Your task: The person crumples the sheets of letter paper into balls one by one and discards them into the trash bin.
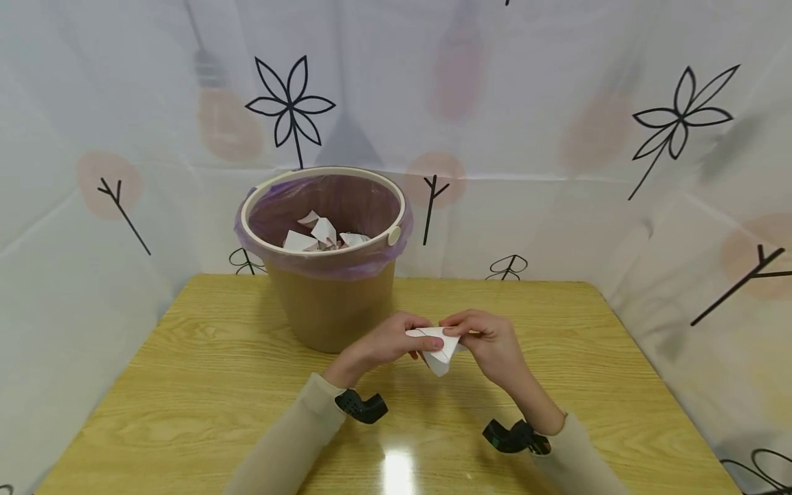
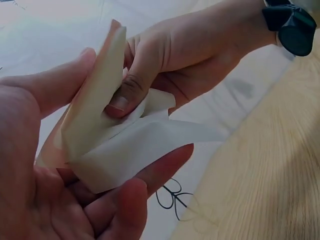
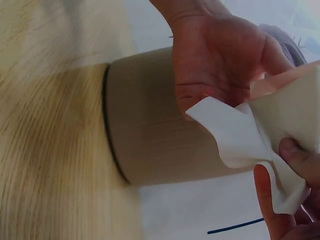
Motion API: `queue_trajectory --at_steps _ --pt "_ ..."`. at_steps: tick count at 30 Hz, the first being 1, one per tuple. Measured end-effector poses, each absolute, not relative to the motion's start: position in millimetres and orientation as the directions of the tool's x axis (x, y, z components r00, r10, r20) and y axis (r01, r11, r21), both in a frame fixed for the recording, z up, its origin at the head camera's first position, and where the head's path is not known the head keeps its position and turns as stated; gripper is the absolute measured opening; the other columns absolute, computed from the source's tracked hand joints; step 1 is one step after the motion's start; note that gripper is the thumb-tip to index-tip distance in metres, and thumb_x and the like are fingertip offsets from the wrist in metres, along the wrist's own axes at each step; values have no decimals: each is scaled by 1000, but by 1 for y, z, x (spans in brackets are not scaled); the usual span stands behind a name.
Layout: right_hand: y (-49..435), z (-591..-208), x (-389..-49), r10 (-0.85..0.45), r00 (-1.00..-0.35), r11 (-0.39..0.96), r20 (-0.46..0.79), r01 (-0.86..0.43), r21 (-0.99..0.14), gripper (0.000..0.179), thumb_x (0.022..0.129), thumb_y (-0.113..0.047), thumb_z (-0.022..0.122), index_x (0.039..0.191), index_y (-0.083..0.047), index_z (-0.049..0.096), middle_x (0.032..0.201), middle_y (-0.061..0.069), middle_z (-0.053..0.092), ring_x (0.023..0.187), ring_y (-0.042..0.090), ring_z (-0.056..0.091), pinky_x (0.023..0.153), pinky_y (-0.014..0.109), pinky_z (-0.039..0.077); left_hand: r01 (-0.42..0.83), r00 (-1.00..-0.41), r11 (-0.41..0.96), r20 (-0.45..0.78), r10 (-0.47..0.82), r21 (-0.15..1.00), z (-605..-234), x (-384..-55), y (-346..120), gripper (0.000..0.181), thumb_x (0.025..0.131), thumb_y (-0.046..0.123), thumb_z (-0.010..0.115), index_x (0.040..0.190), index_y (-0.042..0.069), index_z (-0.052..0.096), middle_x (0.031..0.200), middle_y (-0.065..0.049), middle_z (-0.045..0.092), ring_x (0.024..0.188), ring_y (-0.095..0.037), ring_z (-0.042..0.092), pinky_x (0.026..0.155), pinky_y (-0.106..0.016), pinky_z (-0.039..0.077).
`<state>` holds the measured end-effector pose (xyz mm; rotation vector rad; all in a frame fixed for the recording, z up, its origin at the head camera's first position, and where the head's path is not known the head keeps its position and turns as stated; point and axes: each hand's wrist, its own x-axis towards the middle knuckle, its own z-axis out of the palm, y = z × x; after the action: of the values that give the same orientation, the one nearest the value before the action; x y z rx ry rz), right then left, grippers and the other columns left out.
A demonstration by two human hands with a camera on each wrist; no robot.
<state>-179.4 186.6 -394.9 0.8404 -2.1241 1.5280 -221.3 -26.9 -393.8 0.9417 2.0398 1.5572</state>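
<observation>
A piece of folded, creased white paper (image 1: pixel 440 354) is held between both hands above the table, right of the bin. My left hand (image 1: pixel 391 340) pinches its left side, thumb on top and fingers beneath. On the other side my right hand (image 1: pixel 489 342) pinches the upper right edge. In the left wrist view the paper (image 2: pixel 122 150) opens into several flaps, with the right thumb pressed into the fold. A loose flap of the paper (image 3: pixel 225 130) sticks out toward the bin in the right wrist view.
A brown bin (image 1: pixel 334 309) with a purple liner (image 1: pixel 405 230) and a cream rim stands at the back left of the wooden table (image 1: pixel 204 385). Crumpled paper pieces (image 1: pixel 324 231) lie inside it. A patterned white cloth (image 1: pixel 526 227) hangs behind and at the sides.
</observation>
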Motion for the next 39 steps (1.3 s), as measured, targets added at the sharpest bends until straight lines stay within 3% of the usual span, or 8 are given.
queue_trajectory --at_steps 3,6,10,16,21,32,39 --pt "190 -395 -180 -281 -784 218 554 -614 -758 22 87 14 66 85 -5 78 100 14 73 93 14 68 72 28 58 268 -700 135 97 707 954 -394 -220 -27 31 90 30 72 96 -1 70 81 1 66 73 -29 60 62 -26 50" --pt "198 -394 -181 -362 -805 175 470 -555 -813 19 92 10 63 95 -2 78 111 17 70 101 15 66 77 30 57 263 -711 132 99 697 956 -394 -219 -26 24 89 22 73 93 -1 70 78 1 65 70 -29 57 60 -25 47" --pt "208 -394 -180 -449 -808 111 382 -475 -873 21 98 4 56 112 4 72 127 23 62 112 17 62 86 30 54 250 -759 158 92 645 955 -393 -219 -27 20 87 17 76 94 -1 70 77 1 64 66 -15 55 59 -26 46" --pt "205 -394 -177 -393 -868 170 302 -392 -904 33 96 -8 66 127 2 64 127 18 63 108 20 63 86 30 55 242 -806 182 92 585 953 -394 -219 -27 21 84 18 79 94 0 73 75 0 63 64 -11 54 57 -26 45" --pt "198 -393 -175 -305 -917 231 257 -333 -914 38 90 -13 74 124 1 66 121 17 65 102 25 65 82 30 56 253 -824 195 106 557 948 -393 -216 -25 21 82 20 82 89 2 74 70 1 63 59 -11 53 52 -25 43" --pt "186 -388 -170 -140 -956 328 259 -292 -899 19 87 -13 78 102 -2 76 96 11 71 81 20 64 68 27 55 306 -853 244 151 500 920 -398 -211 -17 20 85 24 81 92 6 77 72 4 67 54 -10 45 47 -24 37" --pt "186 -389 -171 -97 -954 353 283 -299 -886 14 87 -12 78 99 -3 77 94 10 72 79 19 65 65 27 54 378 -870 308 221 441 873 -398 -209 -19 25 81 32 84 97 14 76 80 7 68 62 -11 54 53 -26 44"
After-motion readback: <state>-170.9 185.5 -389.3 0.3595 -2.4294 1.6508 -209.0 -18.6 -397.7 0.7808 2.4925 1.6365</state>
